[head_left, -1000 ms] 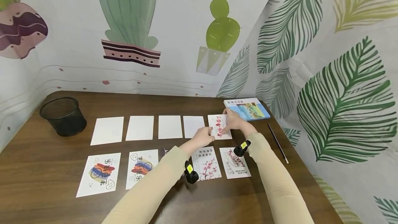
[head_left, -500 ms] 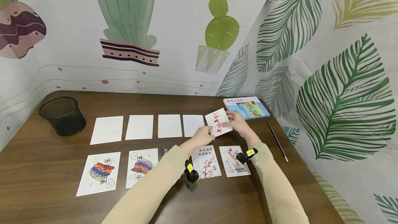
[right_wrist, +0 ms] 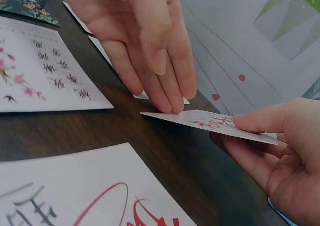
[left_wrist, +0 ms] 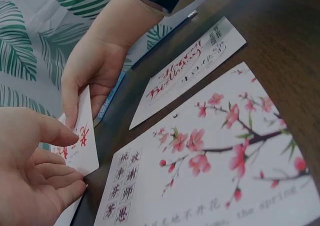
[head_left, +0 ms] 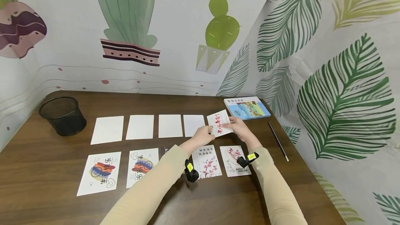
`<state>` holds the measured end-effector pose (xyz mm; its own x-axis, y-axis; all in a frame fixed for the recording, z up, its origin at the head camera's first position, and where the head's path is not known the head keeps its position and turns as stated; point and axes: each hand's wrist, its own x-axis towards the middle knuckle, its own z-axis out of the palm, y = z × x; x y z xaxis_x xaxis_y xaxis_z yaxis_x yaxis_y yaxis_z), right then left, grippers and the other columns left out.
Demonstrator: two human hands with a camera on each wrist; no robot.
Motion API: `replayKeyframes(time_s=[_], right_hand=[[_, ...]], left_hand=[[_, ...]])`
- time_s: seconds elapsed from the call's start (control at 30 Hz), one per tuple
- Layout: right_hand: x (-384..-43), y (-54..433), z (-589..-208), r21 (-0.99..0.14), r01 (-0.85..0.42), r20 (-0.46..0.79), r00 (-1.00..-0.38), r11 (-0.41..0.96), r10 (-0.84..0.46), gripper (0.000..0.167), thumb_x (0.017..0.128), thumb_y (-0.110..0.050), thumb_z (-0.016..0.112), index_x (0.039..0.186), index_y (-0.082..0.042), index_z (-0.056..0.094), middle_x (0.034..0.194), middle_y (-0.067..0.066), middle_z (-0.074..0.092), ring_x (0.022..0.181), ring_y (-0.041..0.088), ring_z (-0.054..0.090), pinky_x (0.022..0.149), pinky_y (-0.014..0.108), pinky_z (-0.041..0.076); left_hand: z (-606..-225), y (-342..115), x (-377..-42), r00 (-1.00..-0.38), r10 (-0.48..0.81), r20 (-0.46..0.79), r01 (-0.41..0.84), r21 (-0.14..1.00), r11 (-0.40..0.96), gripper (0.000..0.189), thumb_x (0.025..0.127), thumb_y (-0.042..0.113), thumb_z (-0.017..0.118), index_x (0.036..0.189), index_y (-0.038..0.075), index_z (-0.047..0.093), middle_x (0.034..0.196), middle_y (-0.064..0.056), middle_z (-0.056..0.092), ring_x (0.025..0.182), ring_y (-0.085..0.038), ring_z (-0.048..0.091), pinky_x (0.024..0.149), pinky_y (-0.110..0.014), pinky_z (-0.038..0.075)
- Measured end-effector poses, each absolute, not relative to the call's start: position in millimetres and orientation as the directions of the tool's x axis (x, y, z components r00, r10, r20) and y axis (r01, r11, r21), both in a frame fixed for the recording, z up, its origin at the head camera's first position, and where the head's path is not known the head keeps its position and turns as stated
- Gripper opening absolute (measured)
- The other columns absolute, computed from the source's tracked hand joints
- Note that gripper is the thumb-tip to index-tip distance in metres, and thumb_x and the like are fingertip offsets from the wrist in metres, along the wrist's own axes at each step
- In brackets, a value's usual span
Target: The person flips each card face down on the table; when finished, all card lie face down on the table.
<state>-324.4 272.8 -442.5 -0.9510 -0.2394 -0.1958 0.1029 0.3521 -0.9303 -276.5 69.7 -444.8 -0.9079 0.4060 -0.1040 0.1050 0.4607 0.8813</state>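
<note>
A small white card with red handwritten-style characters (head_left: 215, 118) is raised at a tilt at the right end of the back row. My right hand (head_left: 241, 130) pinches its right side, thumb on the printed face and fingers underneath, as the right wrist view shows. Beside its left edge is my left hand (head_left: 202, 135). In the right wrist view the left fingers (right_wrist: 172, 94) are extended, their tips right at the card's edge, with the thumb apart from it. Just below lie a blossom card (head_left: 207, 162) and a Happy Birthday card (head_left: 235, 164).
Several blank white cards (head_left: 140, 126) form the back row. Two colourful brushstroke cards (head_left: 103, 173) lie front left; a dark card is mostly hidden by the left sleeve. A black mesh pen holder (head_left: 64, 117), a blue-covered book (head_left: 248, 108) and a pencil (head_left: 278, 141) rest around them.
The red-lettered card was flat on the table under both hands; my right hand has lifted and tilted it. Over the last half second, the right fingers shifted slightly on its edge.
</note>
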Motion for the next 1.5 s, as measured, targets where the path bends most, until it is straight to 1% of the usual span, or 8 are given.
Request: replayKeyframes(time_s=[0.23, 0.4, 0.57, 0.77, 0.97, 1.23, 1.37, 1.5], right_hand=[[-323.2, 267.0, -440.6, -0.948, 0.092, -0.159, -0.966, 0.304, -0.204, 0.049, 0.095, -0.004, 0.058, 0.138, 0.012, 0.042, 0.112, 0.014, 0.067, 0.082, 0.004, 0.066, 0.076, 0.019, 0.055], [-313.8, 251.8, -429.5, -0.962, 0.067, -0.095, -0.991, 0.266, -0.096, 0.049, 0.093, -0.002, 0.059, 0.138, 0.010, 0.044, 0.109, 0.019, 0.069, 0.075, 0.004, 0.066, 0.070, 0.018, 0.055], [-304.9, 230.8, -422.7, -0.958, 0.021, -0.044, -0.996, 0.286, -0.075, 0.042, 0.092, -0.002, 0.060, 0.132, 0.009, 0.050, 0.115, 0.024, 0.066, 0.079, 0.004, 0.064, 0.073, 0.019, 0.053], [-298.3, 212.4, -419.3, -0.966, -0.066, 0.042, -0.994, 0.250, -0.102, 0.039, 0.089, 0.000, 0.062, 0.126, 0.008, 0.053, 0.114, 0.023, 0.066, 0.087, 0.007, 0.063, 0.083, 0.022, 0.051], [-292.3, 207.1, -415.3, -0.968, -0.085, 0.038, -0.979, 0.236, -0.198, 0.048, 0.086, -0.002, 0.065, 0.131, 0.004, 0.049, 0.121, 0.017, 0.060, 0.101, 0.015, 0.060, 0.085, 0.023, 0.051], [-289.6, 211.5, -410.4, -0.966, -0.144, 0.053, -0.923, 0.215, -0.381, 0.069, 0.083, -0.006, 0.074, 0.143, 0.002, 0.040, 0.137, 0.022, 0.048, 0.121, 0.030, 0.051, 0.089, 0.025, 0.052], [-292.4, 220.9, -413.0, -0.968, -0.139, 0.044, -0.912, 0.207, -0.407, 0.062, 0.090, -0.008, 0.068, 0.143, 0.002, 0.040, 0.138, 0.024, 0.048, 0.119, 0.025, 0.053, 0.091, 0.023, 0.050], [-298.6, 229.6, -419.3, -0.967, -0.081, 0.009, -0.958, 0.240, -0.288, 0.049, 0.095, -0.010, 0.062, 0.138, 0.006, 0.045, 0.127, 0.019, 0.053, 0.105, 0.013, 0.056, 0.090, 0.021, 0.050]], left_hand=[[-439.0, 59.6, -283.0, -0.946, 0.320, -0.053, 0.065, 0.936, 0.346, 0.049, 0.094, 0.005, 0.053, 0.141, -0.006, 0.045, 0.141, -0.023, 0.052, 0.131, -0.036, 0.051, 0.109, -0.044, 0.043], [-427.8, 57.1, -286.4, -0.986, 0.169, 0.006, 0.055, 0.957, 0.286, 0.036, 0.094, 0.007, 0.057, 0.129, 0.000, 0.061, 0.124, -0.015, 0.067, 0.117, -0.030, 0.062, 0.098, -0.039, 0.052], [-414.8, 58.5, -286.4, -0.994, 0.090, 0.059, 0.083, 0.951, 0.296, 0.029, 0.091, 0.016, 0.066, 0.117, 0.003, 0.071, 0.107, -0.012, 0.074, 0.103, -0.026, 0.068, 0.088, -0.038, 0.056], [-407.7, 57.4, -285.1, -0.995, 0.049, 0.091, 0.102, 0.943, 0.316, 0.038, 0.089, 0.029, 0.072, 0.116, 0.002, 0.071, 0.105, -0.013, 0.075, 0.099, -0.026, 0.070, 0.085, -0.037, 0.057], [-401.8, 54.2, -283.4, -0.992, 0.063, 0.108, 0.122, 0.946, 0.299, 0.048, 0.088, 0.037, 0.072, 0.117, -0.001, 0.069, 0.110, -0.015, 0.073, 0.106, -0.028, 0.069, 0.085, -0.036, 0.058], [-397.1, 49.0, -284.8, -0.992, 0.072, 0.102, 0.117, 0.960, 0.253, 0.039, 0.090, 0.029, 0.070, 0.115, -0.001, 0.071, 0.109, -0.015, 0.073, 0.101, -0.027, 0.070, 0.084, -0.037, 0.058], [-398.1, 46.5, -284.3, -0.995, 0.076, 0.062, 0.075, 0.980, 0.183, 0.032, 0.094, 0.019, 0.063, 0.115, -0.004, 0.069, 0.109, -0.018, 0.072, 0.094, -0.027, 0.072, 0.081, -0.033, 0.059], [-400.3, 45.5, -283.2, -0.998, 0.049, 0.047, 0.056, 0.980, 0.193, 0.021, 0.095, 0.011, 0.057, 0.093, -0.005, 0.071, 0.083, -0.012, 0.071, 0.076, -0.021, 0.069, 0.064, -0.023, 0.054]])
